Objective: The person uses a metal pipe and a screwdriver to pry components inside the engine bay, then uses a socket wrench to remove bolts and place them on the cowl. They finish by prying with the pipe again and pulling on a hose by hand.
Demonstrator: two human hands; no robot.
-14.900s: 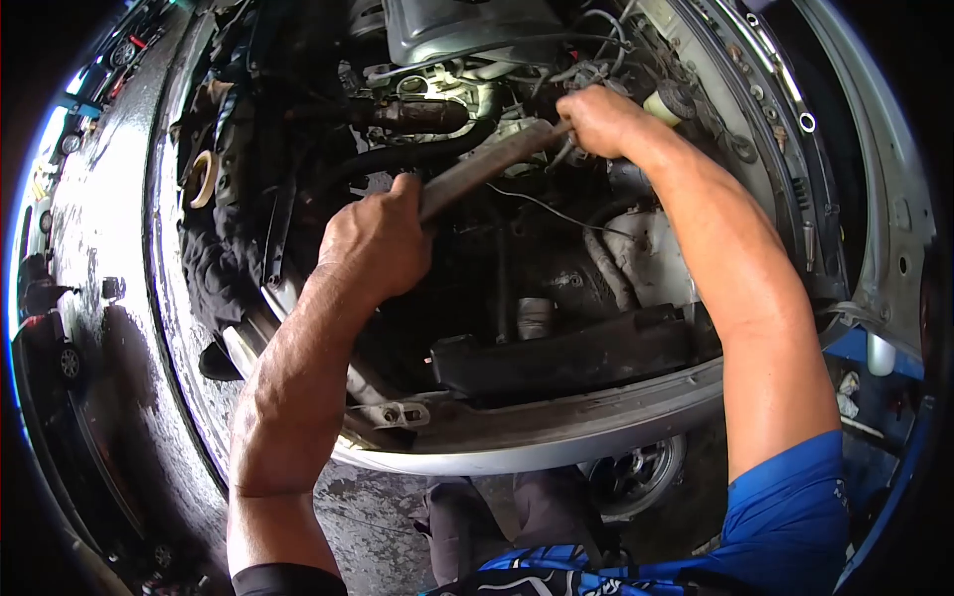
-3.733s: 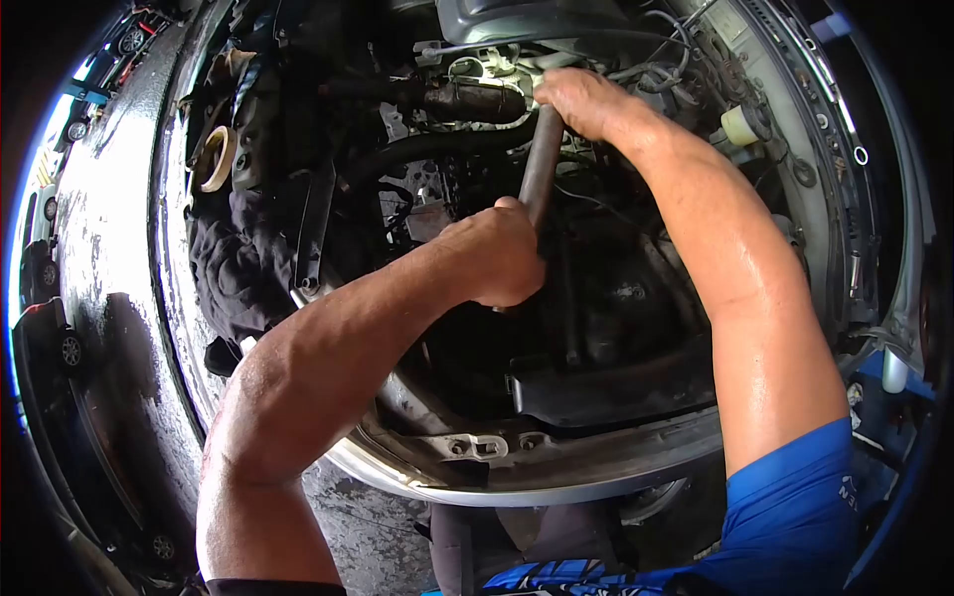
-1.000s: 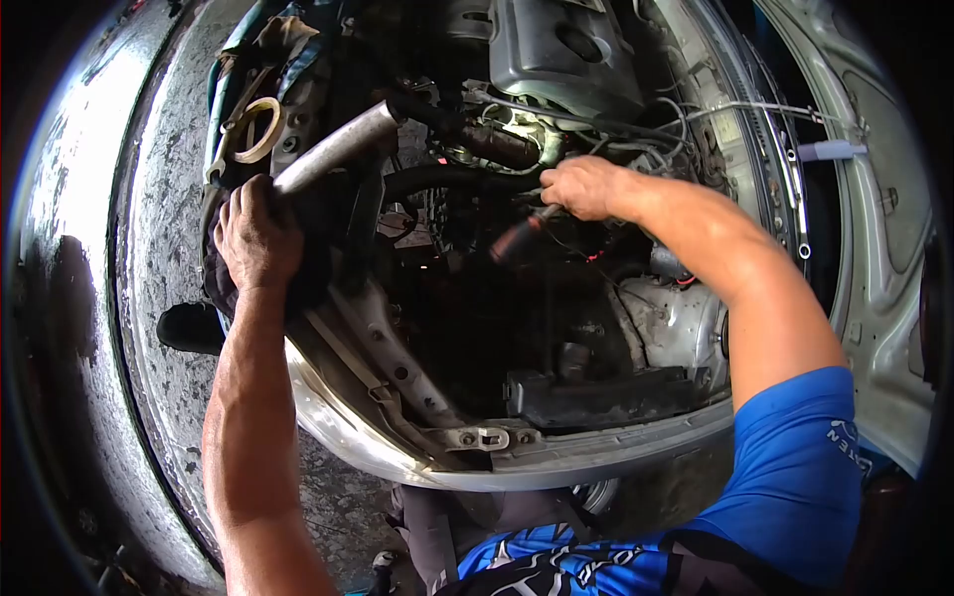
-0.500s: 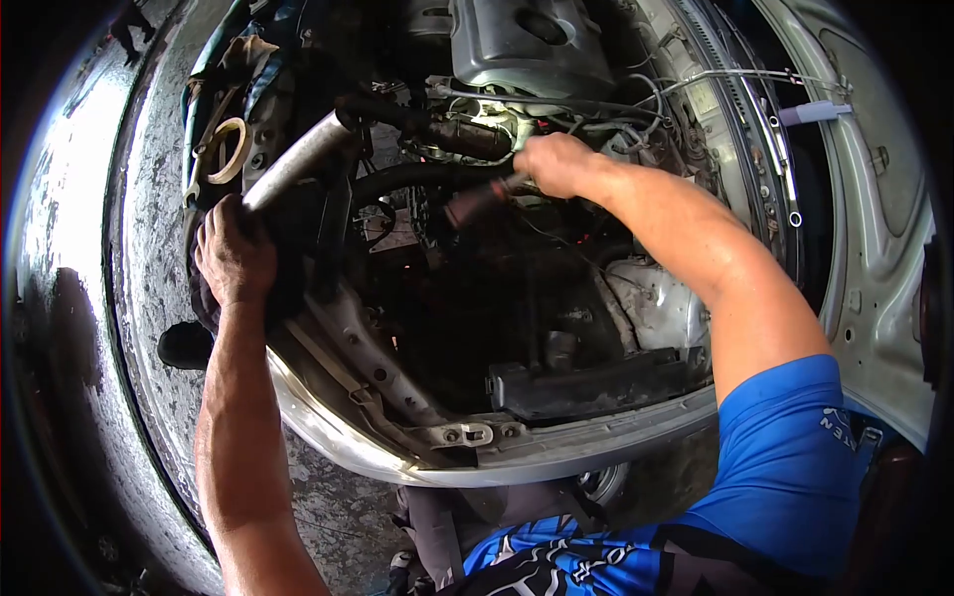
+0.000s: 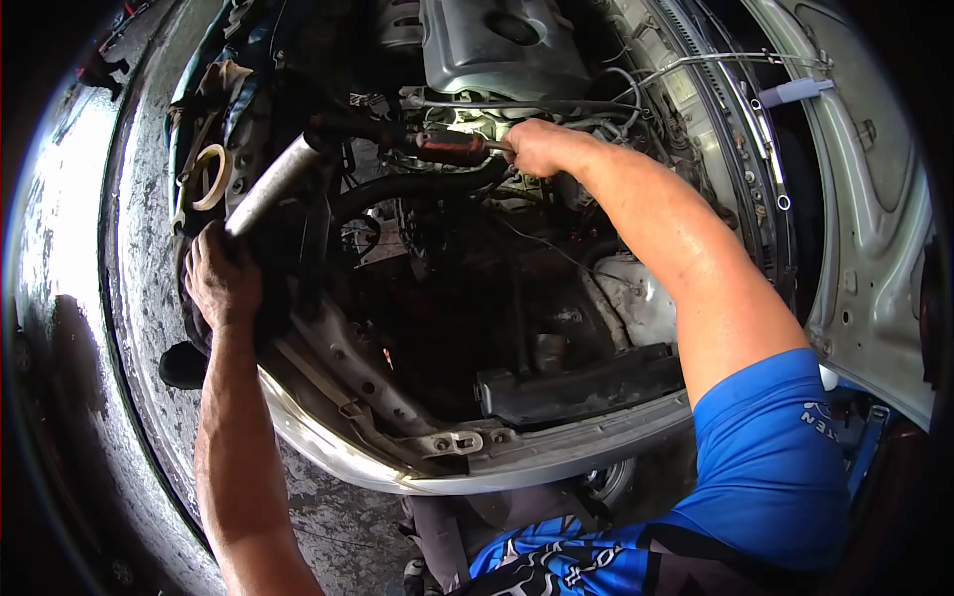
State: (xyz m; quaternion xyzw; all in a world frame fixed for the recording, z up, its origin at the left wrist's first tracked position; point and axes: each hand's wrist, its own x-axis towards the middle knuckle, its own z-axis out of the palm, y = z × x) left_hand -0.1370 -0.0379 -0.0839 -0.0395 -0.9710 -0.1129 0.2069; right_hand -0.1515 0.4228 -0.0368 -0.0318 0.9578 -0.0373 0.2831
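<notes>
I am watching: left hand clenching a metal pipe | right hand gripping a red-handled tool inside the engine bay, beside a black hose.

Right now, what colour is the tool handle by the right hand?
The tool handle is reddish-brown, clearest in the head view.

The lower end of the metal pipe is hidden inside the closed left hand. The working end of the red-handled tool disappears behind the gripping right hand, so its type cannot be told. The top edge cuts off the engine cover.
</notes>
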